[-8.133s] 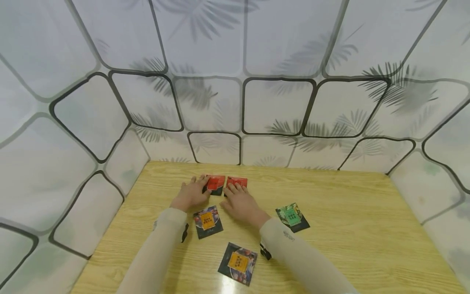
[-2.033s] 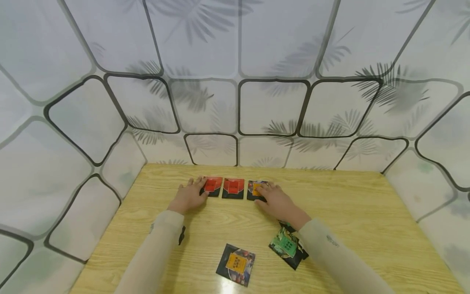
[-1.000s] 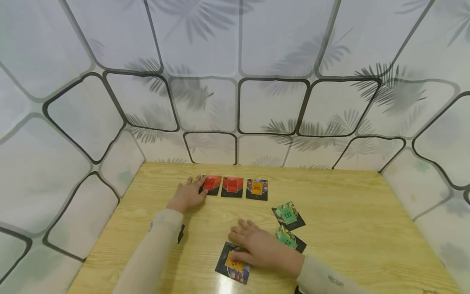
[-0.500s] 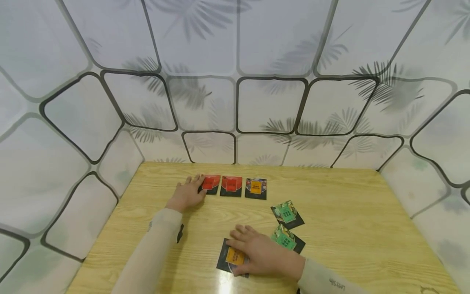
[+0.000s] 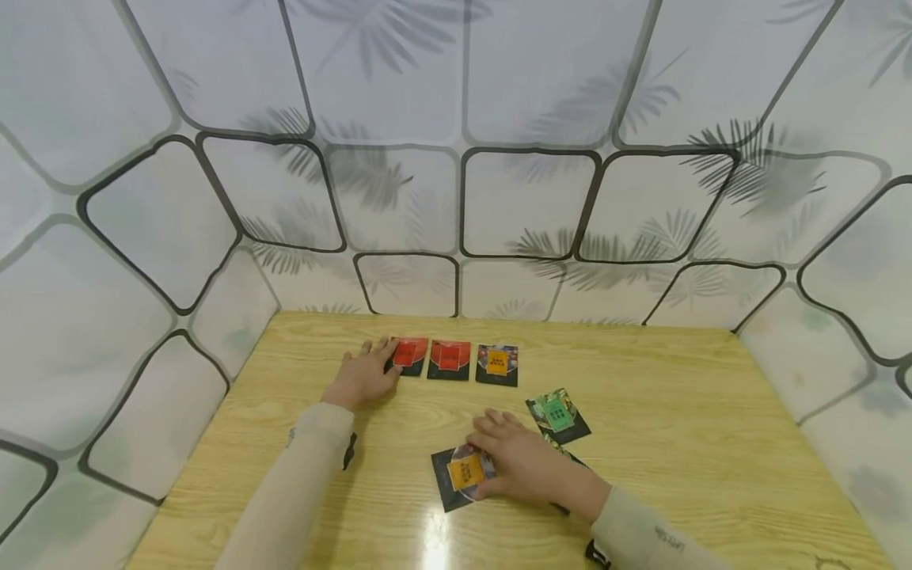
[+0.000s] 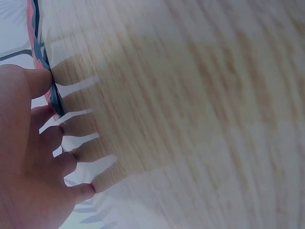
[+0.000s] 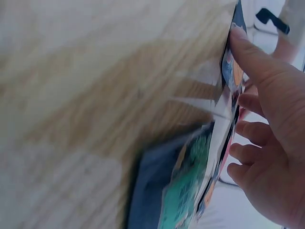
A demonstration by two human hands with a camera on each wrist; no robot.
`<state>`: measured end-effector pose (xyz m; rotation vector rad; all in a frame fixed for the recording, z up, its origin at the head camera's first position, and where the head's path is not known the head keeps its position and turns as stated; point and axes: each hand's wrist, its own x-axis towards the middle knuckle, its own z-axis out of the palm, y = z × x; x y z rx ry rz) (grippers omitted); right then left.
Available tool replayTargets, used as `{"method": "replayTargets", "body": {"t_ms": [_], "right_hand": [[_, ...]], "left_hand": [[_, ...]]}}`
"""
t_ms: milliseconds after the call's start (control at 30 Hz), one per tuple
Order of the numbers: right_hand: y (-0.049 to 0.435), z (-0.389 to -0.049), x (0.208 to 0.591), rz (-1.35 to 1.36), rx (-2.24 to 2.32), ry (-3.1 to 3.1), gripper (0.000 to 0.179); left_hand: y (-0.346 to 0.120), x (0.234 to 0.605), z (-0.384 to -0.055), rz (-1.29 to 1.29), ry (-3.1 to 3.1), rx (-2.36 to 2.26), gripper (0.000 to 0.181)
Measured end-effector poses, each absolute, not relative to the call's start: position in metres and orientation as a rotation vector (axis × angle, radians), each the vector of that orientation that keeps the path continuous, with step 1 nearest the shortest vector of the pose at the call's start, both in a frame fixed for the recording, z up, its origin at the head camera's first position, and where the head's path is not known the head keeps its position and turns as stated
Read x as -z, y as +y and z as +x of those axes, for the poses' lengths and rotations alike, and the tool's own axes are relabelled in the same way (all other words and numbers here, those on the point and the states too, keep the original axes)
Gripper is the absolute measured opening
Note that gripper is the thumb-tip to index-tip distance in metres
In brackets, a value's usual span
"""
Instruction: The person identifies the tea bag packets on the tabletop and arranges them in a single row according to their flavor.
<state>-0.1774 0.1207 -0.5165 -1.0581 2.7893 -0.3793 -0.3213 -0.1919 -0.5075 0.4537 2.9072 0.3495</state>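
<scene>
In the head view my left hand (image 5: 362, 375) rests with spread, fairly straight fingers at the left edge of a red-and-black square packet (image 5: 409, 356). A second red-and-black packet (image 5: 449, 360) and an orange-labelled packet (image 5: 497, 365) lie in line to its right. My right hand (image 5: 530, 459) touches another orange-labelled packet (image 5: 463, 473), thumb and fingers spread across its right side. That packet lies tilted near the table's middle. In the right wrist view the thumb (image 7: 248, 50) presses it. A green-labelled packet (image 5: 559, 416) lies beyond the right hand; another green packet (image 5: 566, 451) is mostly hidden beneath it.
The packets lie on a light wooden table (image 5: 684, 412). Pale patterned curtain walls (image 5: 527, 206) rise at its back and sides. Bright light reflects off the table near its front edge.
The right hand set one orange-labelled packet beside the red ones, then came to the near one. It has shifted and turned that packet slightly, away and right. The left hand stays.
</scene>
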Motion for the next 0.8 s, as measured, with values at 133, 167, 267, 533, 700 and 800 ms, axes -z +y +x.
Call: {"method": "replayTargets", "body": {"t_ms": [133, 167, 267, 533, 700, 800], "right_hand": [[0.128, -0.184, 0.517, -1.013, 0.356, 2.851, 0.084], [0.129, -0.186, 0.518, -1.005, 0.353, 2.864, 0.084], [0.134, -0.19, 0.518, -0.997, 0.338, 2.9, 0.08], [0.142, -0.192, 0.516, -1.033, 0.412, 2.879, 0.05], [0.131, -0.186, 0.518, -1.013, 0.448, 2.883, 0.045], [0.123, -0.182, 0.519, -0.959, 0.45, 2.859, 0.058]], "left_hand": [[-0.192, 0.507, -0.322, 0.459, 2.907, -0.341, 0.066], [-0.192, 0.507, -0.322, 0.461, 2.907, -0.341, 0.066], [-0.192, 0.508, -0.323, 0.466, 2.91, -0.342, 0.066], [-0.192, 0.507, -0.323, 0.477, 2.924, -0.334, 0.065], [-0.192, 0.508, -0.323, 0.473, 2.916, -0.336, 0.066], [-0.193, 0.509, -0.323, 0.464, 2.907, -0.352, 0.066]]}}
